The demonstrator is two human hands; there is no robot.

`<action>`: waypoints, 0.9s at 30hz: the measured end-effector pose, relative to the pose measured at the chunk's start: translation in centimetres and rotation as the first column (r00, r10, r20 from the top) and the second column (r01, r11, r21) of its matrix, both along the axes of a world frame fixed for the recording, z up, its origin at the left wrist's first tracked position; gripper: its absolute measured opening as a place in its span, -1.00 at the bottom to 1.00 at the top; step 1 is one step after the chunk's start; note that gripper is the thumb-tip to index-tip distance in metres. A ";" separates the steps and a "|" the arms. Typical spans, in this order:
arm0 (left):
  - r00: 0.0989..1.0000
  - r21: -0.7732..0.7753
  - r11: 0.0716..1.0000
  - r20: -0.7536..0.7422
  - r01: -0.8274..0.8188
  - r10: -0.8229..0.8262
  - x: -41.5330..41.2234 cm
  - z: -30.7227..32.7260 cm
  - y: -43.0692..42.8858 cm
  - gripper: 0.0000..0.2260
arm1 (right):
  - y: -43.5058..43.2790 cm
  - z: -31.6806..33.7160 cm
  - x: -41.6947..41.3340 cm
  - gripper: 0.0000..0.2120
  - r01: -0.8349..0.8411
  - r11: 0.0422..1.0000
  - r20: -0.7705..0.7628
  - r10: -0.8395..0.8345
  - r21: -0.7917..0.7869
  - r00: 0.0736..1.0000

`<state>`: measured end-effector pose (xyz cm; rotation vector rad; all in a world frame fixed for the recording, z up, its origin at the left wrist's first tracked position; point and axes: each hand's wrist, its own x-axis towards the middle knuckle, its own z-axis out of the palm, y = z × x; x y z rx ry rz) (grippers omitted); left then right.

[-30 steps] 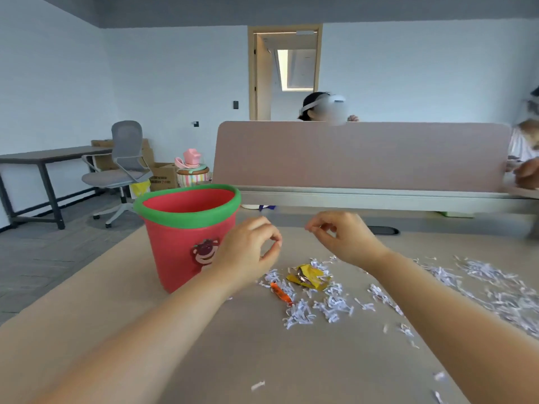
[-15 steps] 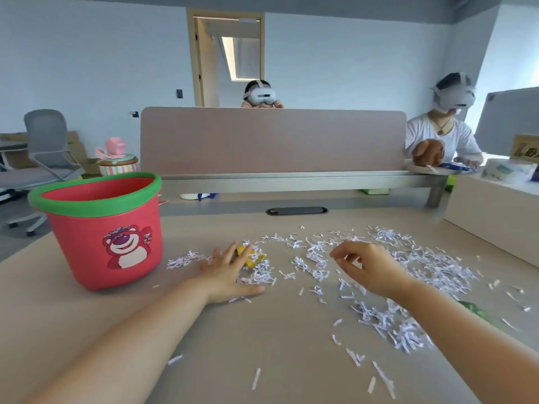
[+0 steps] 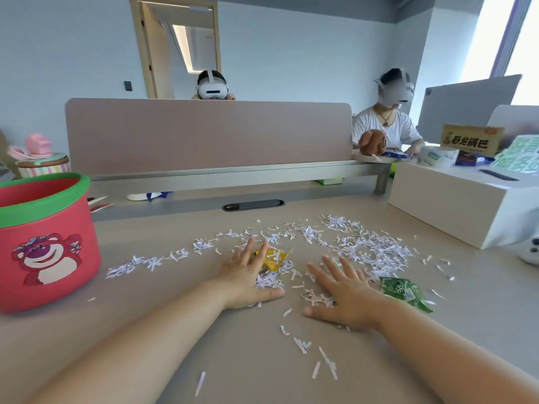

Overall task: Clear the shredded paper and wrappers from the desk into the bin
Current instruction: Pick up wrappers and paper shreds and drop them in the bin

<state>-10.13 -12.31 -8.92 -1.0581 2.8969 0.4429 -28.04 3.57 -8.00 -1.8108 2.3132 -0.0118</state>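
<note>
Red bin (image 3: 49, 243) contents hidden, left hand (image 3: 248, 279) and right hand (image 3: 344, 295) flat, grip released

Between the bin (image 3: 43, 240) at the table's (image 3: 262, 360) left edge and the white box (image 3: 455, 205) at its right edge, the surface lies open, strewn only with flat shreds (image 3: 376, 249) and two wrappers. The partition (image 3: 204, 135) walls off the far edge. The near edge is bare.
</note>
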 end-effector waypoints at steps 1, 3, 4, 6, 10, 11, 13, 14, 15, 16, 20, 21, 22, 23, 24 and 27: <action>1.000 -0.003 1.000 0.005 -0.011 0.011 -0.1 0.0 -0.1 -0.09 | -0.5 -0.3 -0.1 -0.01 0.023 0.999 -0.015 -0.024 -0.022 1.000; 1.000 -0.010 1.000 0.019 -0.024 0.024 -0.4 0.2 -0.4 -0.09 | -1.9 -0.5 -0.7 -0.06 0.063 0.996 -0.060 -0.067 -0.063 0.996; 0.999 -0.013 0.999 0.022 -0.031 0.032 -0.5 0.3 -0.7 -0.10 | -2.7 -0.5 -1.0 -0.09 0.078 0.995 -0.084 -0.083 -0.068 0.993; 0.999 -0.016 0.999 0.020 -0.046 0.047 -0.9 0.3 -1.3 -0.10 | -4.3 -0.4 -1.6 -0.15 0.106 0.993 -0.098 -0.111 -0.053 0.989; 0.998 -0.033 0.998 -0.023 -0.053 0.052 -1.9 0.3 -3.1 -0.11 | -7.0 -0.6 -2.3 -0.27 0.195 0.980 -0.052 -0.197 -0.032 0.979; 0.998 -0.045 0.998 -0.048 -0.052 0.050 -2.3 0.2 -3.6 -0.11 | -7.7 -0.7 -2.4 -0.30 0.211 0.976 -0.059 -0.214 -0.063 0.975; 0.991 -0.071 0.995 -0.122 -0.068 0.059 -2.9 0.2 -4.0 -0.13 | -8.4 -0.8 -2.4 -0.41 0.212 0.962 -0.070 -0.226 -0.171 0.972; 0.985 -0.084 0.993 -0.161 -0.079 0.065 -3.1 0.1 -4.2 -0.14 | -8.8 -0.8 -2.3 -0.48 0.190 0.955 -0.071 -0.211 -0.228 0.975; 0.979 -0.097 0.992 -0.192 -0.084 0.064 -3.2 0.1 -4.3 -0.16 | -9.1 -0.8 -2.3 -0.55 0.154 0.948 -0.075 -0.181 -0.277 0.981; 0.974 -0.102 0.991 -0.217 -0.085 0.061 -3.3 -0.1 -4.4 -0.18 | -9.3 -0.8 -2.2 -0.60 0.112 0.943 -0.079 -0.144 -0.314 0.986; 0.919 -0.074 0.988 -0.382 -0.138 0.100 -3.0 -0.4 -4.2 -0.45 | -9.5 -0.4 -1.8 -0.72 0.048 0.940 -0.049 -0.068 -0.337 0.996; 0.914 -0.095 0.983 -0.391 -0.160 0.111 -2.9 -0.5 -4.1 -0.55 | -9.6 -0.3 -1.7 -0.73 0.046 0.942 -0.050 -0.066 -0.333 0.997; 0.919 -0.136 0.975 -0.377 -0.178 0.115 -2.9 -0.4 -3.8 -0.63 | -9.6 -0.2 -1.6 -0.74 0.043 0.943 -0.057 -0.066 -0.330 0.996; 0.929 -0.185 0.964 -0.352 -0.190 0.115 -2.9 -0.4 -3.6 -0.67 | -9.6 -0.2 -1.5 -0.75 0.040 0.946 -0.063 -0.064 -0.321 0.996; 0.938 -0.229 0.954 -0.328 -0.194 0.112 -2.9 -0.3 -3.5 -0.69 | -9.5 -0.2 -1.5 -0.76 0.037 0.951 -0.064 -0.060 -0.306 0.996; 0.959 -0.268 0.949 -0.270 -0.163 0.088 -2.9 -0.2 -3.4 -0.70 | -9.1 0.1 -1.5 -0.73 0.063 0.956 -0.007 -0.068 -0.287 0.998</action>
